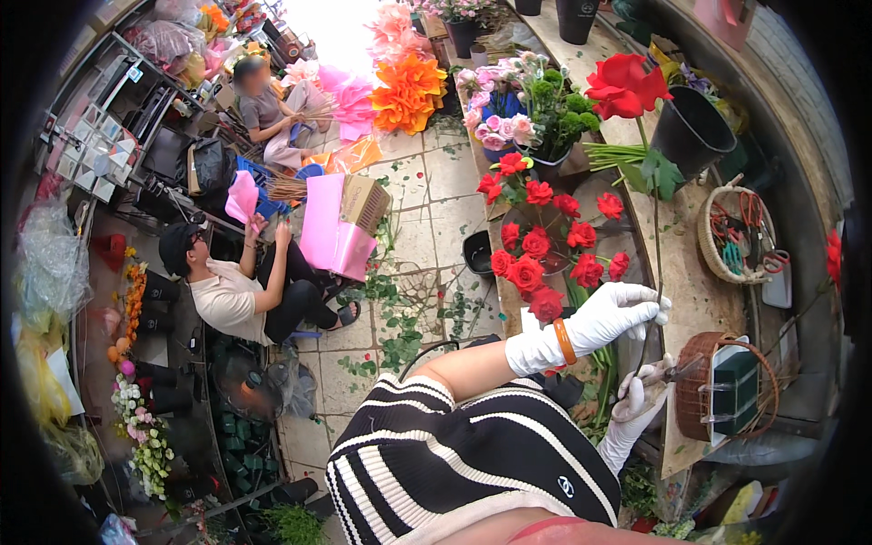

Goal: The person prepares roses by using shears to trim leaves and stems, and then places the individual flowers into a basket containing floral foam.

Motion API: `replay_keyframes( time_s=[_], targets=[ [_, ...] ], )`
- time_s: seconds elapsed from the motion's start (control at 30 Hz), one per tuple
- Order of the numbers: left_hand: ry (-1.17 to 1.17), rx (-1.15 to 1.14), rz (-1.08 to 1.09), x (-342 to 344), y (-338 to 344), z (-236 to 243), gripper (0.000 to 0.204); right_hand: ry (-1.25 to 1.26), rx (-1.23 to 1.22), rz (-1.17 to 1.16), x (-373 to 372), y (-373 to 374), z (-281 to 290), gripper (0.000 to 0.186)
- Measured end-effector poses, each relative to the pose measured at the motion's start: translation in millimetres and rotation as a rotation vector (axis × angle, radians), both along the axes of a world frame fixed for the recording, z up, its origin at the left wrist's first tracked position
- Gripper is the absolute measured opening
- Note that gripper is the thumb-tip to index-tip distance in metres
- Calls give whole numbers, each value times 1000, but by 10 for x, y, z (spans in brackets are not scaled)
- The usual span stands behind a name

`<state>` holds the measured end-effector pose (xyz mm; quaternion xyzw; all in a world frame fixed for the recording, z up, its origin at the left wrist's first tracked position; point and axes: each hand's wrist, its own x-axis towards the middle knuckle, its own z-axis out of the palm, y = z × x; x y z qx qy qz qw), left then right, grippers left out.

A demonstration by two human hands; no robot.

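The left hand (627, 313), gloved in white, is pinching the stem (657, 241) of a long red rose (629, 86); its fingers are covering the spot they are gripping. The rose is standing upright over the bench (677, 300), its bloom rising near a black bucket (692, 132). The right hand (639, 400), also gloved, is curling just below, where the stem's lower end is disappearing. A small greyish piece is showing beside those fingers, too unclear to name, so I cannot tell what this hand is grasping.

A wicker basket (694, 386) is sitting just beside the right hand, holding a dark green block (734, 386). Farther up, tools are overlapping inside a pale basket (711, 232), and most are hard to tell apart. Clustered red roses (536, 243) are partly hiding their container. Another red bloom (833, 258) is fading into the dark right rim.
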<state>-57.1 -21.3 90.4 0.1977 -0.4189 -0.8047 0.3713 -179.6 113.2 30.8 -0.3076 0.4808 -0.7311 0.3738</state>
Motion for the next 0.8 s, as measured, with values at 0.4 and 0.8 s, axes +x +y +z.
replay_keyframes(
  time_s=[0.4, 0.8],
  targets=[
    [56, 30, -188, -121, 238, -194, 29, -130, -66, 99, -28, 45, -81, 66],
    [-184, -400, -89, -106, 303, -171, 28, -112, -88, 99, -16, 101, 29, 68]
  ],
)
